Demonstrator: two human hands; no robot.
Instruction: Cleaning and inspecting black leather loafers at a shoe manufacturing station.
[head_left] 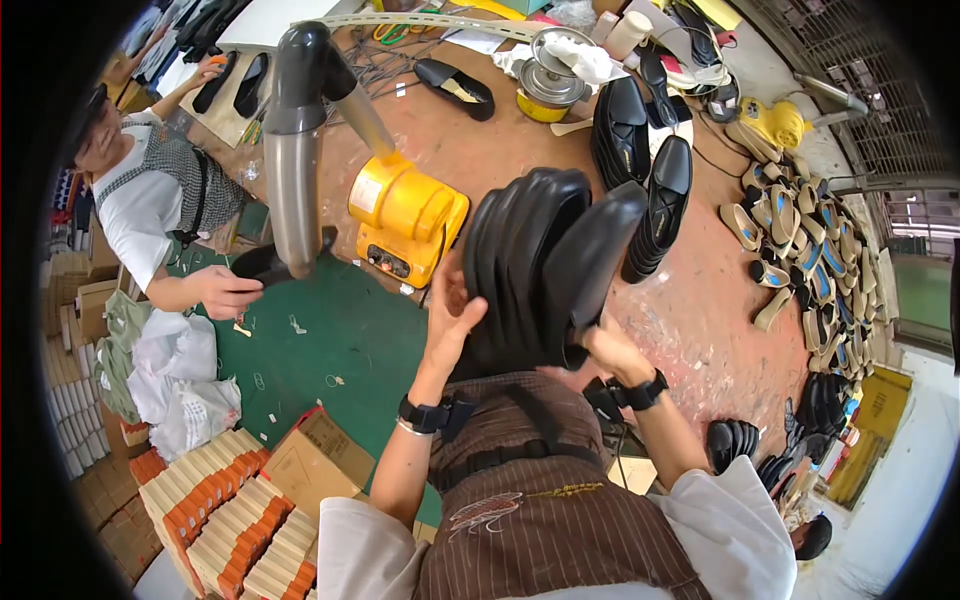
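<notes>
A stack of black shoe soles (pixel 525 265) is held upright and fanned, tilted rightward, above the lap. One glossy black sole (pixel 600 255) is separated at the stack's right edge.

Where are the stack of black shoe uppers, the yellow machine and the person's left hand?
stack of black shoe uppers (pixel 535 260), head view, middle of the stack.
yellow machine (pixel 408 212), head view, top of its housing.
left hand (pixel 452 305), head view, back of hand.
</notes>
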